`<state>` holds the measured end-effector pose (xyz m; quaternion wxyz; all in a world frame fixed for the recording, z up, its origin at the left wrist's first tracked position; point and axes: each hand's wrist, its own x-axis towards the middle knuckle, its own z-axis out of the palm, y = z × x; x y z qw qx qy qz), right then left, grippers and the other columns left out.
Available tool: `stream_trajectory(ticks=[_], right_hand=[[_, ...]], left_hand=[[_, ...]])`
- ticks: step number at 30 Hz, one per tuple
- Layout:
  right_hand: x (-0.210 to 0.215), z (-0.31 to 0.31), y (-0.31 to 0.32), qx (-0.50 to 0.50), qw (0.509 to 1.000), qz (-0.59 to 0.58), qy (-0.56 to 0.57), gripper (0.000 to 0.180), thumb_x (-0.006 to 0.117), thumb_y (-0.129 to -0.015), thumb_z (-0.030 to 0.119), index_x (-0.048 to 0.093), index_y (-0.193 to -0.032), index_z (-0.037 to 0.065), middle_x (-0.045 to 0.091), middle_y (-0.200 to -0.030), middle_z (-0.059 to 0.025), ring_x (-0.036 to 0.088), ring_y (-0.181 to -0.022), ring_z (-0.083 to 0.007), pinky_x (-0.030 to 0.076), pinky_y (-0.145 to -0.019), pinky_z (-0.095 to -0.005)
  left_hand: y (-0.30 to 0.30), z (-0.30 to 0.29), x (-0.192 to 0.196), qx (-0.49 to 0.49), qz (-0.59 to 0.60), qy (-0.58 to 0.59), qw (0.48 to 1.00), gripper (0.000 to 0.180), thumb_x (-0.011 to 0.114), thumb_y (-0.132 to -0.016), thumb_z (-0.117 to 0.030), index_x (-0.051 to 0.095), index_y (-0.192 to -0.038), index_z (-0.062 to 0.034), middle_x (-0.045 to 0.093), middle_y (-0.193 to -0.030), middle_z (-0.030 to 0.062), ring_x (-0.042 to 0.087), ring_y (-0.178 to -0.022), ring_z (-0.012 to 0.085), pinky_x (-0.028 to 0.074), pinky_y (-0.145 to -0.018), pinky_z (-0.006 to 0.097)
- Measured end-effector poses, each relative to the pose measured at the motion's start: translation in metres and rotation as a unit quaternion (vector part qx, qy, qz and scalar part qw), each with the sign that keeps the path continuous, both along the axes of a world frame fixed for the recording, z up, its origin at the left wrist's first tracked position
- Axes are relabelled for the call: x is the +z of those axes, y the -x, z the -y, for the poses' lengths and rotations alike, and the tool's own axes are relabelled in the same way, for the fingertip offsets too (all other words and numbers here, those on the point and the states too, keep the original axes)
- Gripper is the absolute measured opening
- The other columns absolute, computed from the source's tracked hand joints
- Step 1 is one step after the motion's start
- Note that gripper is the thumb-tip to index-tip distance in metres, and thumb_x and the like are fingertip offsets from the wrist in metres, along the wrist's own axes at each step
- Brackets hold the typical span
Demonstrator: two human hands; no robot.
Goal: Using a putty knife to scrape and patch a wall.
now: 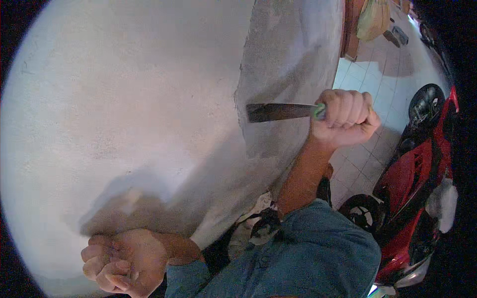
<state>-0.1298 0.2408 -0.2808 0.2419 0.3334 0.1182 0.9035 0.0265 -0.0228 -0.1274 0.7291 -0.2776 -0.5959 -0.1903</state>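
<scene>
My right hand (pixel 345 116) is wrapped around the handle of a putty knife (pixel 280 112), with a bit of green showing at the handle's end. The dark flat blade points left across the wall (pixel 149 89). Its tip lies near the ragged border between the pale surface and a greyer patch (pixel 278 59); whether it touches cannot be told. At the lower left, my left hand (pixel 129 263) is close to the wall, fingers curled in. Anything inside that hand is hidden. Its shadow falls on the wall just above.
A red motorcycle (pixel 412 174) stands on the right over a tiled floor (pixel 365 154). Farther off, a yellowish bag (pixel 373 20) hangs beside a brown door frame (pixel 352 30). Some pale and dark cloth-like items (pixel 253 228) lie low by the wall.
</scene>
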Motion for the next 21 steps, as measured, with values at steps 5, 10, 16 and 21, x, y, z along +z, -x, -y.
stream_trajectory(ticks=[5, 10, 16, 21], right_hand=[[0.012, 0.002, -0.008, -0.012, 1.000, -0.016, 0.018, 0.028, 0.043, -0.085, 0.016, 0.036, -0.058, 0.011, 0.035, -0.047, 0.0004, 0.026, -0.035, -0.0109, 0.028, -0.034, -0.0264], [0.003, -0.008, -0.009, -0.006, 0.999, 0.029, -0.012, 0.028, 0.043, -0.084, 0.015, 0.036, -0.058, 0.012, 0.034, -0.046, 0.0005, 0.024, -0.034, -0.0106, 0.028, -0.034, -0.0259], [0.002, 0.006, -0.010, -0.018, 0.999, 0.025, -0.024, 0.026, 0.043, -0.081, 0.013, 0.036, -0.056, 0.012, 0.035, -0.046, 0.0007, 0.025, -0.034, -0.0100, 0.028, -0.034, -0.0248], [-0.005, -0.026, -0.011, -0.049, 0.997, 0.053, 0.041, 0.026, 0.043, -0.080, 0.013, 0.036, -0.055, 0.013, 0.034, -0.045, 0.0014, 0.025, -0.034, -0.0099, 0.028, -0.034, -0.0242]], left_hand=[[-0.014, 0.018, 0.003, -0.049, -0.006, -0.018, 0.999, 0.024, 0.051, -0.077, -0.031, 0.053, -0.073, -0.0075, 0.044, -0.065, 0.0057, 0.046, -0.060, 0.0208, 0.039, -0.054, 0.036], [0.012, -0.014, 0.002, 0.180, -0.105, 0.015, 0.978, 0.016, 0.054, -0.074, -0.023, 0.050, -0.069, -0.0082, 0.044, -0.065, 0.0056, 0.044, -0.058, 0.0190, 0.040, -0.056, 0.033], [0.012, -0.005, -0.009, 0.074, -0.030, -0.033, 0.996, 0.015, 0.054, -0.073, -0.022, 0.048, -0.068, -0.0099, 0.043, -0.065, 0.0037, 0.043, -0.058, 0.0171, 0.041, -0.058, 0.031], [0.016, -0.004, -0.015, 0.042, -0.004, -0.051, 0.998, 0.014, 0.054, -0.072, -0.023, 0.046, -0.066, -0.0121, 0.042, -0.064, 0.0016, 0.044, -0.059, 0.0153, 0.041, -0.060, 0.030]])
